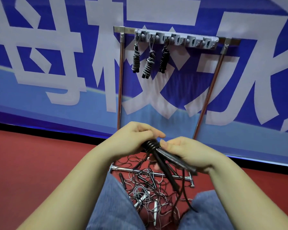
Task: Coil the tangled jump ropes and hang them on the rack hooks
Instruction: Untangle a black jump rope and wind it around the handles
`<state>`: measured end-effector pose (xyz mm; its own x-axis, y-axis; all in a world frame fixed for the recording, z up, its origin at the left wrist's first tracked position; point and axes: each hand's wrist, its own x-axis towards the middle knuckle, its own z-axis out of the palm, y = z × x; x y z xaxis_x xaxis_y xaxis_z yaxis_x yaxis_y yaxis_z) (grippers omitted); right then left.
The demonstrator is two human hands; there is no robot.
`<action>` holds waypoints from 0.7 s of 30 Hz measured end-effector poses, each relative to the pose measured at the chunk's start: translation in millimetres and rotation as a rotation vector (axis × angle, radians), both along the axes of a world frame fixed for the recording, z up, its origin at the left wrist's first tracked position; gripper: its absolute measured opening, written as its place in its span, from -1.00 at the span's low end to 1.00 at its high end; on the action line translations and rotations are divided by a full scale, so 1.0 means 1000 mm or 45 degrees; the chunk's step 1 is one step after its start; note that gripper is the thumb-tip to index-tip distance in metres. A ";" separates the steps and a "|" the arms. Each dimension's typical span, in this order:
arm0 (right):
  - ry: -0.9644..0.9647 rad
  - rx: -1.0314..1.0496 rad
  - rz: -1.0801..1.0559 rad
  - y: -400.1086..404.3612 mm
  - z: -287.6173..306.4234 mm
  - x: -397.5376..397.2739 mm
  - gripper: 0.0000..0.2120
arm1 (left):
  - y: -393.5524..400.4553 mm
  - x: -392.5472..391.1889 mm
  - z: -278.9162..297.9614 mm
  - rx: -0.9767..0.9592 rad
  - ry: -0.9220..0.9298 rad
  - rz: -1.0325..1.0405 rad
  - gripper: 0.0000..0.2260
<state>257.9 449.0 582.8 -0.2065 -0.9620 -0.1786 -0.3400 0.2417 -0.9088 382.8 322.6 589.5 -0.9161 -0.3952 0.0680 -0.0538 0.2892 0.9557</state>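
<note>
Black jump rope (152, 145) between both hands

1. We count three coiled jump ropes hanging on the rack: two grey ones, the first (136, 59) and second (148, 64), and one black one (164, 60).
2. We count one further black rope bundle (152, 145), gripped by our two hands, the left hand (136, 138) and the right hand (188, 153).
3. We see one tangled pile of ropes (154, 195) on the floor; its separate ropes cannot be counted.
4. We count one metal rack (176, 37) with two upright posts.
5. We count one grey hook strip (189, 41); three of its hooks carry ropes, and the rest are too blurred to count.
</note>
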 end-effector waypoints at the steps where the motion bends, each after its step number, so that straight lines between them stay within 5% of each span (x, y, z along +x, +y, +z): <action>1: -0.176 -0.029 -0.028 -0.002 -0.005 0.002 -0.46 | 0.003 -0.003 -0.001 0.101 0.055 -0.023 -0.81; 5: -1.204 -0.281 -0.006 -0.017 -0.029 0.015 -0.68 | 0.011 -0.017 -0.003 0.314 0.148 0.203 -0.76; 8: -1.386 -0.375 -0.337 -0.029 -0.038 0.029 -0.65 | 0.016 -0.026 -0.010 0.507 0.146 0.393 -0.74; 11: -0.860 -0.312 -0.647 -0.037 -0.044 0.041 -0.59 | 0.009 -0.031 -0.024 0.528 0.196 0.614 -0.68; 15: -0.349 -0.209 -0.552 -0.027 -0.043 0.050 -0.59 | -0.008 -0.032 -0.038 -0.033 0.233 0.901 -0.77; 21: 0.785 -0.377 -0.505 -0.006 -0.017 0.027 -0.80 | -0.023 -0.022 -0.046 -0.475 -0.079 0.816 -0.82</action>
<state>284.7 443.0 565.3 -0.5223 -0.7857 0.3315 -0.7425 0.2277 -0.6300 361.0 299.8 543.6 -0.5203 -0.8140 0.2583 -0.3715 0.4881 0.7898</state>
